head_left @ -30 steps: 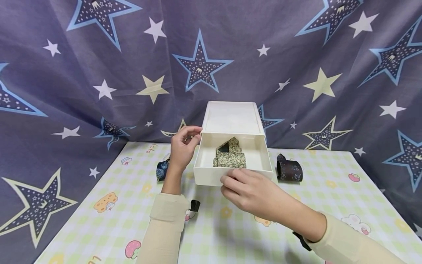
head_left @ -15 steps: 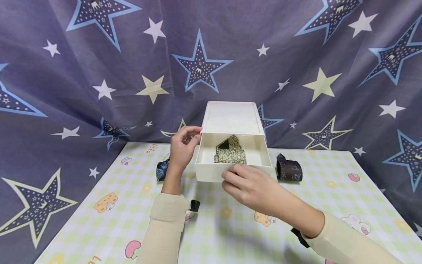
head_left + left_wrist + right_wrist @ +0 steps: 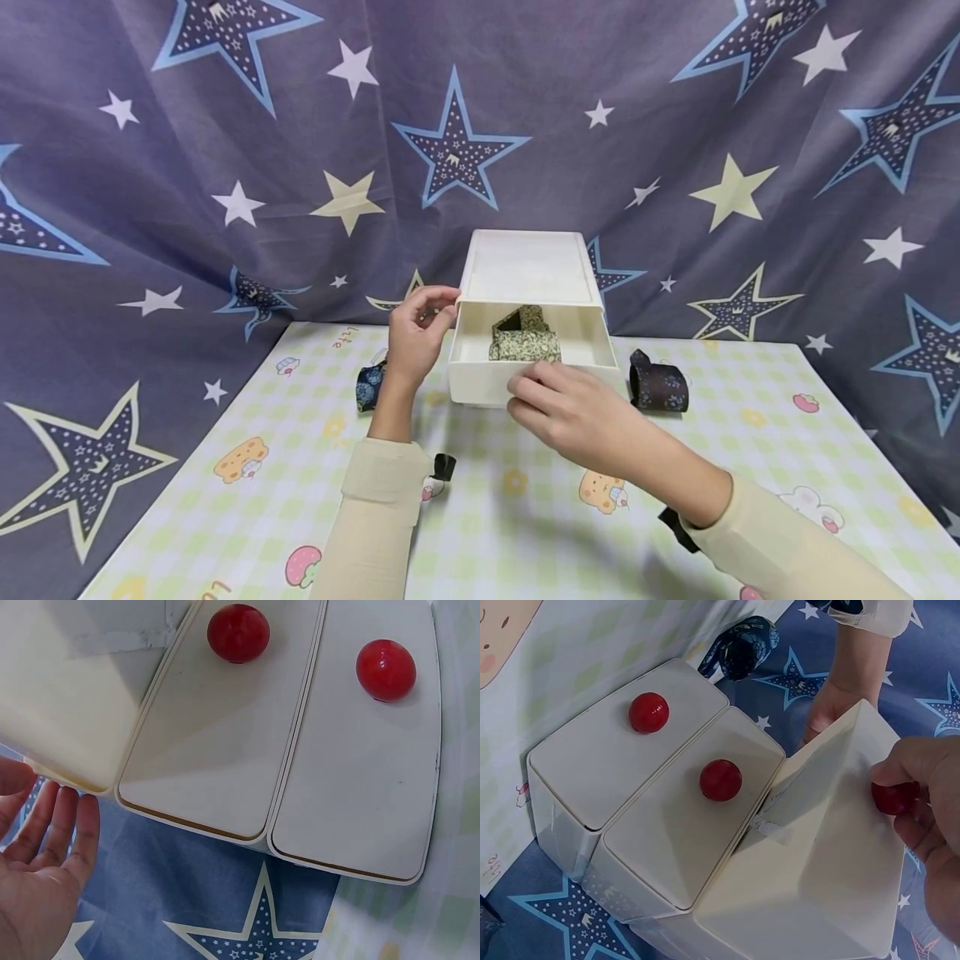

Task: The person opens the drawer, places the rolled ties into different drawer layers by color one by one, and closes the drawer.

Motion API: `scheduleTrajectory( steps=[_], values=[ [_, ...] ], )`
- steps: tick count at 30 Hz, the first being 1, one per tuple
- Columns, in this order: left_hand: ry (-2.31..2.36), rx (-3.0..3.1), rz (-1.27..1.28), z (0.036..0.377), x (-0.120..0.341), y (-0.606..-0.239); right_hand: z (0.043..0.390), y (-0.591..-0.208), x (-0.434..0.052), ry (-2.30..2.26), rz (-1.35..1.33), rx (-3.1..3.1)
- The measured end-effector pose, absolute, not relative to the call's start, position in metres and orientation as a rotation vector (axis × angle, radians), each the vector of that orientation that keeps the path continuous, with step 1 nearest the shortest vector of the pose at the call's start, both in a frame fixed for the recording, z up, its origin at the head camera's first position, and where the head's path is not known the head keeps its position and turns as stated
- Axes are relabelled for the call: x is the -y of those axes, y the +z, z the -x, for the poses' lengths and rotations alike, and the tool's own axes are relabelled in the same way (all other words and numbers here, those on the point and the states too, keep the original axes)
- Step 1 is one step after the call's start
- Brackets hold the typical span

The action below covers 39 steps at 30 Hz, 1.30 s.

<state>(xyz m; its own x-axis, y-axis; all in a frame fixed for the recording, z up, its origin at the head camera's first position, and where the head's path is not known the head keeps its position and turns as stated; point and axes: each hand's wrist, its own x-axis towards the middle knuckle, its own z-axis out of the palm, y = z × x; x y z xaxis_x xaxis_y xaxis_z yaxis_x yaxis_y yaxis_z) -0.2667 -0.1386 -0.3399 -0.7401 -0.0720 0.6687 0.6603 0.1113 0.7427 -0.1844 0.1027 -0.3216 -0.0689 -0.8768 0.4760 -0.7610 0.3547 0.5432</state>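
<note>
A white drawer cabinet (image 3: pixel 531 267) stands at the back of the table, its top drawer (image 3: pixel 480 383) pulled part way out. Inside that drawer lies a rolled necktie (image 3: pixel 525 345) with a small yellow-green and dark pattern. My right hand (image 3: pixel 573 417) is at the drawer front; in the right wrist view its thumb and fingers pinch the round red knob (image 3: pixel 892 799). At the cabinet's upper left front edge is my left hand (image 3: pixel 416 333). The left wrist view has its fingers (image 3: pixel 60 825) fairly straight, with the fingertips against the cabinet side.
Two lower drawers with red knobs (image 3: pixel 649 712) are closed. A dark blue floral rolled necktie (image 3: pixel 371 385) sits left of the cabinet, a dark brown one (image 3: pixel 660 386) to its right. A checked cloth (image 3: pixel 247 508) covers the table; a starry curtain (image 3: pixel 525 100) hangs behind.
The top drawer has slid a little farther into the cabinet, carrying the rolled necktie, and my right hand has moved back with it. My left hand has stayed in place.
</note>
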Motion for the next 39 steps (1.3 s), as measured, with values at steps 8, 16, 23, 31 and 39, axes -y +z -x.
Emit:
scheduleTrajectory(
  steps=[8, 16, 23, 31, 39],
  values=[
    [-1.676, 1.839, 0.572, 0.267, 0.140, -0.340, 0.189, -0.322, -0.102, -0.167, -1.434, 1.878],
    [-1.673, 1.835, 0.571, 0.268, 0.140, -0.339, 0.195, -0.322, -0.101, -0.134, -1.428, 1.829],
    [-1.674, 1.832, 0.576, 0.267, 0.139, -0.339, 0.199, -0.324, -0.101, -0.119, -1.423, 1.863],
    [-1.680, 1.836, 0.577, 0.267, 0.139, -0.339, 0.204, -0.324, -0.101, -0.113, -1.409, 1.887],
    [-1.703, 1.825, 0.567, 0.268, 0.139, -0.340, 0.209, -0.324, -0.099, -0.107, -1.392, 1.899]
  ],
)
